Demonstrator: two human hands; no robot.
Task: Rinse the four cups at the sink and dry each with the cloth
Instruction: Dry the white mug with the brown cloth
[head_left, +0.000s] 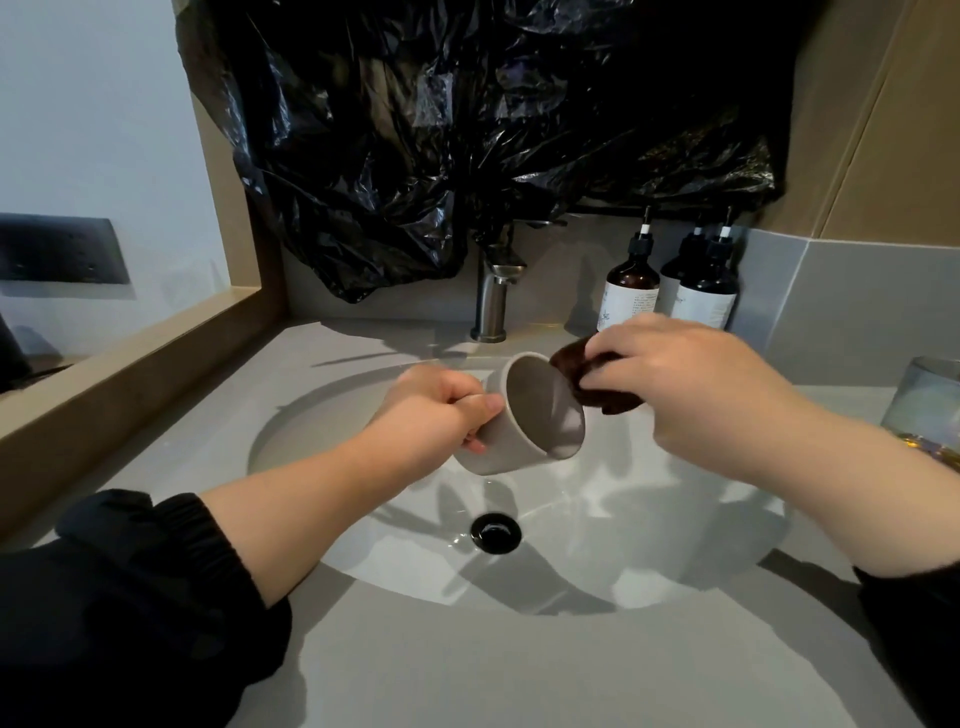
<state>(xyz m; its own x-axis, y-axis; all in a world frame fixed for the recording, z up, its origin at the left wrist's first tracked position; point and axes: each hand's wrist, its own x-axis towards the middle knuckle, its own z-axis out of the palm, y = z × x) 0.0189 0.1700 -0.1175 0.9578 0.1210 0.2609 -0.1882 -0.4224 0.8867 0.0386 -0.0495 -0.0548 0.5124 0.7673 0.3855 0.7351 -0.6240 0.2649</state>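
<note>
A grey ceramic cup (524, 415) is held over the sink basin (649, 545), tipped on its side with its mouth facing right and toward me. My left hand (441, 410) grips it by the handle side. My right hand (691, 384) pinches a dark brown cloth (597, 384) bunched against the cup's upper right rim. The cup's inside looks dark grey and holds nothing. A glass tumbler (924, 405) stands on the counter at the far right edge, partly cut off. No other cups are in view.
The steel faucet (493, 296) stands behind the basin with no water running. Three dark pump bottles (670, 286) line the back right. A black drain (496, 531) sits in the basin. Black plastic sheeting (493, 119) covers the mirror. A wooden ledge (130, 374) borders the left.
</note>
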